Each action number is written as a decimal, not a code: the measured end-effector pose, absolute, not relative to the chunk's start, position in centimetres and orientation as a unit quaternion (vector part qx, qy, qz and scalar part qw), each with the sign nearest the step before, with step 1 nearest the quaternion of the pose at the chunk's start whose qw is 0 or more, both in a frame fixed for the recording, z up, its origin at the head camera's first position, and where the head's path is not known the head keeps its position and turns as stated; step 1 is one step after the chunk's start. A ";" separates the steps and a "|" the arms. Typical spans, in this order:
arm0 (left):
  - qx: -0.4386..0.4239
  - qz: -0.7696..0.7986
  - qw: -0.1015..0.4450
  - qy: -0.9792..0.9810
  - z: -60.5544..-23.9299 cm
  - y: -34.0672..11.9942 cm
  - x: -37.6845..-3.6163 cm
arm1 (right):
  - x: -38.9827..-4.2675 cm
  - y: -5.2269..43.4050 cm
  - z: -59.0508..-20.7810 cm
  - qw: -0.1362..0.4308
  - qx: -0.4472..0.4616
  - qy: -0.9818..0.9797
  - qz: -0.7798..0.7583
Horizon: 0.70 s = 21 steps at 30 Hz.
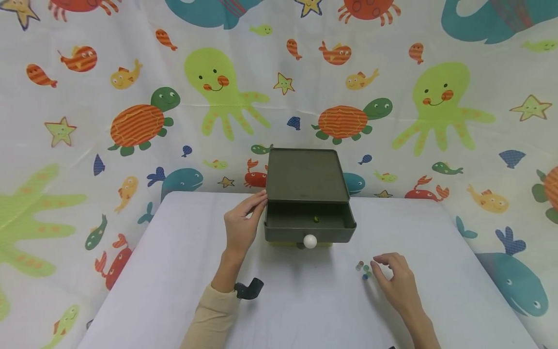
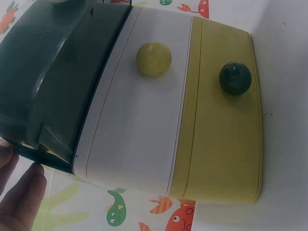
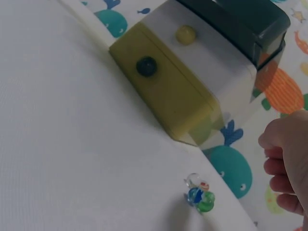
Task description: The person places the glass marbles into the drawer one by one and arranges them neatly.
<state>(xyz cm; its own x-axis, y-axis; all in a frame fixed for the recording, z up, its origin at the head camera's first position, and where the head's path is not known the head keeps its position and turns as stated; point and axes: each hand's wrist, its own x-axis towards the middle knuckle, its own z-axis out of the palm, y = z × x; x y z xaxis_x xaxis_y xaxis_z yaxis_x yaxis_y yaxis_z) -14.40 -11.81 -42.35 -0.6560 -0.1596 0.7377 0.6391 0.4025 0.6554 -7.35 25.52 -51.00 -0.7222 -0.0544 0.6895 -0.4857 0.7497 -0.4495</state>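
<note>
A small drawer cabinet [image 1: 307, 174] stands at the back of the table, its dark green top drawer [image 1: 285, 235] pulled out. Inside that drawer lies one small yellow-green piece [image 1: 316, 219], probably a marble. My left hand [image 1: 244, 220] touches the cabinet's left side beside the open drawer; in the left wrist view its fingertips [image 2: 33, 180] rest along the green edge. To the right front, my right hand [image 1: 398, 281] hovers by a small cluster of glass marbles [image 3: 199, 196], clear, blue and green. Its thumb and forefinger are bent with a gap between them, holding nothing visible.
Below the green drawer are a white drawer [image 2: 130, 120] with a yellow knob and a yellow drawer [image 2: 221, 139] with a dark green knob, both pushed in. A curtain [image 1: 244, 121] printed with sea animals hangs right behind the white table [image 1: 296, 305].
</note>
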 end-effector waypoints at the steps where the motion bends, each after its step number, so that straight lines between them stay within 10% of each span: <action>1: -0.161 -0.523 0.382 -0.745 -42.3 -11.8 -14.4 | -7.3 25.6 -51.1 0.337 0.152 -0.874 0.315; 21: -0.161 -0.513 0.380 -0.752 -42.2 -11.9 -14.3 | -6.7 26.1 -52.4 0.316 0.128 -0.889 0.306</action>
